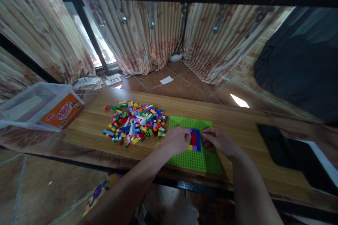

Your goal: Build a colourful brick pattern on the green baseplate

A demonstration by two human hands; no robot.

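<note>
A green baseplate (pixel 190 123) lies on a wooden board near the table's front edge. On its middle stands a small flat build of red, blue, purple and yellow bricks (pixel 194 140). My left hand (pixel 177 140) rests on the plate at the build's left side, fingers curled against the bricks. At the build's right side my right hand (pixel 217 141) has its fingers pinched together; what they hold is hidden. A heap of loose coloured bricks (pixel 134 122) lies to the left of the plate.
A clear plastic box (pixel 31 107) with an orange label (pixel 62 111) sits at the far left. A black phone-like slab (pixel 270 140) and a dark tablet lie at the right. Curtains, scattered papers and tiled floor are beyond the table.
</note>
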